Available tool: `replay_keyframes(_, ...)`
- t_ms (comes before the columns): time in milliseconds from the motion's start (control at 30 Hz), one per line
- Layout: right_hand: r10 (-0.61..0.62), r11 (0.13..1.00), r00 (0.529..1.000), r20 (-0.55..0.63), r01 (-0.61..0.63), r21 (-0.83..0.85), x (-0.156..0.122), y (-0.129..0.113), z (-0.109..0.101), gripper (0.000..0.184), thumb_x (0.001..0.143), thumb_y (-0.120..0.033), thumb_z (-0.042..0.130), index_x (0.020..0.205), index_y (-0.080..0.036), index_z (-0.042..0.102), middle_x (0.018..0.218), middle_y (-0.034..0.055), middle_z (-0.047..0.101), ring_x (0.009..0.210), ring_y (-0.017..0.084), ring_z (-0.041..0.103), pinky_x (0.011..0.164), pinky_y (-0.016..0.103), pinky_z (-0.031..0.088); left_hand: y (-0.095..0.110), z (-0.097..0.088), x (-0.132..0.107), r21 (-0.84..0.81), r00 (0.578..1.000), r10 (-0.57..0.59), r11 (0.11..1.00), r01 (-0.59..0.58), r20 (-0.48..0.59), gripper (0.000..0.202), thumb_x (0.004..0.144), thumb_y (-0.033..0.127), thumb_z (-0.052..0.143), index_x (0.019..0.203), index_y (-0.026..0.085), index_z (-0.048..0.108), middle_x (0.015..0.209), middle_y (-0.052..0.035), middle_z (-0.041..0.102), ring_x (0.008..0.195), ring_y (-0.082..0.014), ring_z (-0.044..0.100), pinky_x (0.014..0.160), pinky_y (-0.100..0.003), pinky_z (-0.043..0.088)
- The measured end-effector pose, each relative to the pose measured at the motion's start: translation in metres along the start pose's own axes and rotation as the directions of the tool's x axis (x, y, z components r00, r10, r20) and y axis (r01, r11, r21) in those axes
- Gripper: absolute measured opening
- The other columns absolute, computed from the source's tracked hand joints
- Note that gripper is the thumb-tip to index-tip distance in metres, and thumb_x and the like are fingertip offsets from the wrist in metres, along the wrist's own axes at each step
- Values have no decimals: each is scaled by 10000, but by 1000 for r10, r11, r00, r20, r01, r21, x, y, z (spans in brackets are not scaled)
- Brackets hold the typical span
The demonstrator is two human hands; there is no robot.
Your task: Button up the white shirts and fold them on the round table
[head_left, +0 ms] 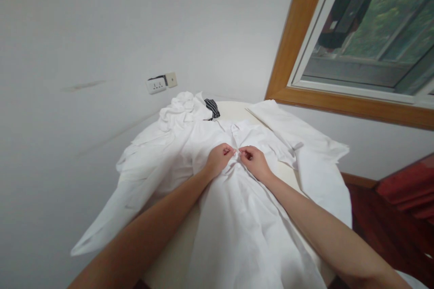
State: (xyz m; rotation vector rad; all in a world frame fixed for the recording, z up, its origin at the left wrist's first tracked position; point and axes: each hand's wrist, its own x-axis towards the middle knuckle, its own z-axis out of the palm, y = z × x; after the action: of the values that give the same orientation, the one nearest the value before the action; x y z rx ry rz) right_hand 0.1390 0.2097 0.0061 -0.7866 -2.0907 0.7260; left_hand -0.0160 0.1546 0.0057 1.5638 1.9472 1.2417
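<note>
A white long-sleeved shirt (237, 216) lies spread over the table, its collar end away from me and its lower part hanging toward me. My left hand (219, 160) pinches the front placket from the left. From the other side my right hand (255, 161) pinches the same placket, its fingertips almost meeting the left ones. The cloth is gathered into folds right below them. Any button between the fingers is too small to make out. One sleeve stretches to the left past the table's edge; white cloth also lies to the right.
Crumpled white cloth (183, 113) is heaped at the back left beside a black striped cloth (212, 108). Folded white cloth (294, 126) lies at the right on the pale round table (233, 109). Behind are a wall socket (156, 85) and a wood-framed window (285, 45).
</note>
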Motion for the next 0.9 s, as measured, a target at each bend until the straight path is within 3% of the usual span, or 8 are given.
replay_keyframes(433,50,996,997,59,-53,67,3,0,0,230,759,-229,523,898,-164,694,759,26,663,602,118,533,583,237,433,4,0,0,104,1000,-6,995,7,-11,200,839,306,501,750,185,632,736,-16,694,696,-143,618,671,-249,455)
replay_keyframes(533,122,963,977,174,-159,217,5,1,-2,248,803,-290,486,910,-171,676,677,7,641,524,113,525,508,233,436,4,0,0,130,1000,-5,991,5,-3,224,852,319,488,759,179,637,733,-22,694,697,-146,615,664,-249,450)
replay_keyframes(700,252,809,910,330,-385,444,12,2,-2,173,736,-281,569,864,-181,630,698,-5,636,538,120,578,464,224,469,6,0,0,185,1000,5,983,-7,9,228,865,310,476,805,169,645,744,-25,689,695,-144,604,648,-243,434)
replay_keyframes(800,280,810,911,304,-394,435,14,3,1,165,706,-285,604,836,-185,614,623,-32,593,498,112,547,433,211,445,7,0,0,228,1000,-7,974,1,25,220,869,271,465,828,164,653,759,-30,687,704,-140,604,650,-234,424)
replay_keyframes(900,264,888,942,208,-322,329,12,3,5,150,712,-273,587,822,-180,630,609,-34,595,457,100,501,437,214,419,9,0,0,260,999,-8,966,-1,33,251,885,269,438,813,168,656,756,-30,685,706,-139,601,646,-231,415)
